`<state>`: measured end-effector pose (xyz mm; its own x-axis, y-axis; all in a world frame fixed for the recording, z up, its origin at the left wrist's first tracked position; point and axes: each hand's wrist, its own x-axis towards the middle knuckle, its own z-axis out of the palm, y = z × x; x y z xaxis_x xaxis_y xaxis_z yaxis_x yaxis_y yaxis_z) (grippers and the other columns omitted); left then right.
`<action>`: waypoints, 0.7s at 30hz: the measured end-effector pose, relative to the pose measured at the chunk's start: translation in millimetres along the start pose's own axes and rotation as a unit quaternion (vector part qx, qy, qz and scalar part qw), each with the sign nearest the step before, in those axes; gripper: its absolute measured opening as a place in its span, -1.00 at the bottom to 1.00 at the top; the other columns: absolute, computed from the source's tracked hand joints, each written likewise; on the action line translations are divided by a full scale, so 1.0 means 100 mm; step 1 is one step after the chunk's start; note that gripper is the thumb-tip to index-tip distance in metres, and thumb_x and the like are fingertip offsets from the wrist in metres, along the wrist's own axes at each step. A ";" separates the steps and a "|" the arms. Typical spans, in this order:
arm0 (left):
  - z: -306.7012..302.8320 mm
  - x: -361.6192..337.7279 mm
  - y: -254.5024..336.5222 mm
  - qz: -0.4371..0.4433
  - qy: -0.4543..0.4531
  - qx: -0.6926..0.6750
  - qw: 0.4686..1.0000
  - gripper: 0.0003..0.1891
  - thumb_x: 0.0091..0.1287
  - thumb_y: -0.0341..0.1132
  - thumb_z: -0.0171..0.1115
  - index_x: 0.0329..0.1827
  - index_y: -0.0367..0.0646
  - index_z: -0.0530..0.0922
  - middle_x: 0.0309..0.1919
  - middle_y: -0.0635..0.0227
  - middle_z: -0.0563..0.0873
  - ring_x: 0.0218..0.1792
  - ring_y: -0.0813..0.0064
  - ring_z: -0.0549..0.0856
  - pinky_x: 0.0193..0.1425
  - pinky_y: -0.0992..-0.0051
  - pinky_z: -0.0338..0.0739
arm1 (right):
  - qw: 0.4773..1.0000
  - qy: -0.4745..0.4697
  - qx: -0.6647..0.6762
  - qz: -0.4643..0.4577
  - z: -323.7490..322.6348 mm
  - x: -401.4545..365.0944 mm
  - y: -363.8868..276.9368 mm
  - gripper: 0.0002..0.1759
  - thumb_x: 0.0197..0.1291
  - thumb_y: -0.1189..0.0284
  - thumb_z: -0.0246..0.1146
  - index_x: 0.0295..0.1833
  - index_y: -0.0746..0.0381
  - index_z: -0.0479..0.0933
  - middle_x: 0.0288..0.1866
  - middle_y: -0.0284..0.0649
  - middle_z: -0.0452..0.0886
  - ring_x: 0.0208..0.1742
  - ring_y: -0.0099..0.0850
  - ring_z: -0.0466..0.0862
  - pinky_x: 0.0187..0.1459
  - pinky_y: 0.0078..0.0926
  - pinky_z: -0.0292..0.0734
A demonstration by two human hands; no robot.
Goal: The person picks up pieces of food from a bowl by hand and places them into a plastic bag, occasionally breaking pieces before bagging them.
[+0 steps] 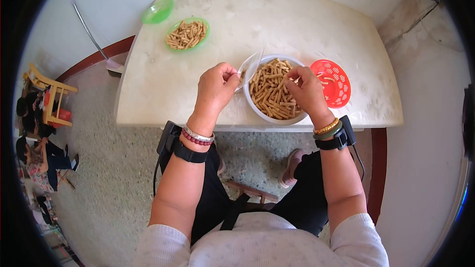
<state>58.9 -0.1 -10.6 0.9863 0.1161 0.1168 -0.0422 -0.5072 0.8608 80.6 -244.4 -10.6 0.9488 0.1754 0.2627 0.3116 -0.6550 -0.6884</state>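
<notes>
My left hand (pixel 217 88) is closed, with thumb and fingers pinching the edge of a clear plastic container (pixel 255 67). A few brown pieces show through its wall, and its exact shape is hard to make out. Just to the right stands a white bowl (pixel 253 105) heaped with short brown stick snacks (pixel 269 88). Over the bowl's right side hovers my right hand (pixel 308 91), its thumb and fingertips drawn together. Whatever is between those fingertips, if anything, is too small to tell.
A red perforated basket (pixel 340 83) with a few pale pieces sits right of the bowl. At the table's (pixel 297 20) back left are a green plate (pixel 207 30) of sticks and a green dish (pixel 158 12). A seated person (pixel 42 160) and a wooden chair (pixel 52 94) are at far left.
</notes>
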 end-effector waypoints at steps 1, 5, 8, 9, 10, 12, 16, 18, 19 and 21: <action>0.01 0.00 -0.01 0.002 0.003 0.000 1.000 -0.88 0.30 -0.41 0.29 -0.21 -0.29 0.64 -0.46 0.34 0.73 -0.45 0.67 0.64 -0.33 0.61 0.51 | 0.998 -0.008 0.041 0.037 0.01 0.02 0.00 -0.88 0.20 0.48 0.31 -0.16 0.27 0.60 -0.25 -0.20 0.66 -0.33 -0.43 0.62 -0.22 -0.46 0.59; 0.07 -0.02 0.03 0.008 0.003 -0.020 1.000 -0.89 0.30 -0.41 0.29 -0.24 -0.28 0.63 -0.47 0.33 0.73 -0.46 0.65 0.65 -0.35 0.59 0.53 | 0.930 0.017 0.360 0.067 0.07 -0.01 -0.27 -0.88 0.33 0.56 0.25 -0.07 0.35 0.53 -0.19 -0.36 0.67 -0.17 -0.68 0.60 -0.13 -0.69 0.54; 0.07 -0.03 0.10 0.023 0.021 -0.012 0.999 -0.90 0.30 -0.41 0.29 -0.25 -0.27 0.64 -0.48 0.32 0.73 -0.48 0.63 0.65 -0.37 0.58 0.52 | 0.876 0.041 0.481 -0.008 0.20 -0.01 -0.52 -0.87 0.32 0.58 0.26 -0.05 0.35 0.52 -0.22 -0.38 0.65 -0.18 -0.67 0.61 -0.11 -0.70 0.53; 0.07 -0.04 0.11 0.034 0.036 0.001 0.999 -0.91 0.30 -0.41 0.29 -0.26 -0.27 0.64 -0.49 0.31 0.73 -0.49 0.63 0.65 -0.37 0.58 0.52 | 0.868 0.061 0.493 -0.024 0.29 0.02 -0.57 -0.87 0.31 0.60 0.27 -0.05 0.31 0.56 -0.29 -0.46 0.59 -0.27 -0.70 0.55 -0.20 -0.72 0.49; 0.08 -0.04 0.12 0.034 0.036 0.001 0.999 -0.91 0.30 -0.41 0.29 -0.26 -0.27 0.64 -0.49 0.31 0.73 -0.49 0.63 0.65 -0.37 0.58 0.52 | 0.867 0.061 0.493 -0.024 0.35 0.06 -0.57 -0.87 0.31 0.60 0.27 -0.05 0.31 0.56 -0.29 -0.46 0.59 -0.27 -0.70 0.55 -0.20 -0.72 0.49; 0.08 -0.01 0.12 0.034 0.063 -0.005 0.997 -0.90 0.25 -0.37 0.29 -0.30 -0.24 0.64 -0.51 0.20 0.74 -0.49 0.34 0.73 -0.31 0.40 0.60 | 0.930 0.037 0.364 -0.036 0.47 0.17 -0.53 -0.85 0.27 0.61 0.30 -0.05 0.25 0.62 -0.37 -0.50 0.53 -0.36 -0.71 0.45 -0.30 -0.72 0.42; 0.06 0.05 0.06 0.054 0.105 0.003 0.993 -0.90 0.25 -0.38 0.29 -0.31 -0.24 0.63 -0.53 0.21 0.72 -0.51 0.36 0.71 -0.32 0.41 0.59 | 0.957 0.097 0.273 0.001 0.60 0.28 -0.39 -0.81 0.21 0.60 0.32 -0.06 0.21 0.65 -0.45 -0.49 0.45 -0.42 -0.70 0.38 -0.37 -0.69 0.37; 0.05 0.08 0.07 0.058 0.129 0.005 0.990 -0.92 0.29 -0.43 0.29 -0.27 -0.27 0.63 -0.52 0.35 0.70 -0.51 0.64 0.62 -0.37 0.58 0.51 | 0.948 0.103 0.300 0.019 0.51 0.31 -0.31 -0.81 0.22 0.60 0.31 -0.06 0.20 0.66 -0.45 -0.49 0.49 -0.42 -0.70 0.41 -0.36 -0.69 0.39; 0.05 0.09 0.06 0.056 0.128 0.001 0.990 -0.92 0.29 -0.43 0.29 -0.27 -0.27 0.63 -0.52 0.35 0.70 -0.51 0.64 0.62 -0.37 0.58 0.51 | 0.949 0.107 0.297 0.026 0.42 0.31 -0.24 -0.81 0.23 0.60 0.30 -0.06 0.19 0.66 -0.41 -0.47 0.54 -0.40 -0.70 0.44 -0.34 -0.70 0.41; 0.04 0.10 0.07 0.057 0.141 -0.040 0.988 -0.93 0.28 -0.44 0.29 -0.28 -0.27 0.63 -0.51 0.35 0.70 -0.51 0.65 0.61 -0.36 0.59 0.51 | 0.963 0.113 0.243 0.013 0.24 0.32 -0.08 -0.85 0.24 0.55 0.29 -0.10 0.20 0.68 -0.35 -0.33 0.69 -0.36 -0.62 0.59 -0.28 -0.65 0.51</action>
<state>69.6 -5.5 -5.0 0.8910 0.3021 0.3388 -0.1734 -0.4632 0.8691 109.7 -215.5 -13.1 0.9382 -0.0378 0.3439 0.3273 -0.2253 -0.9177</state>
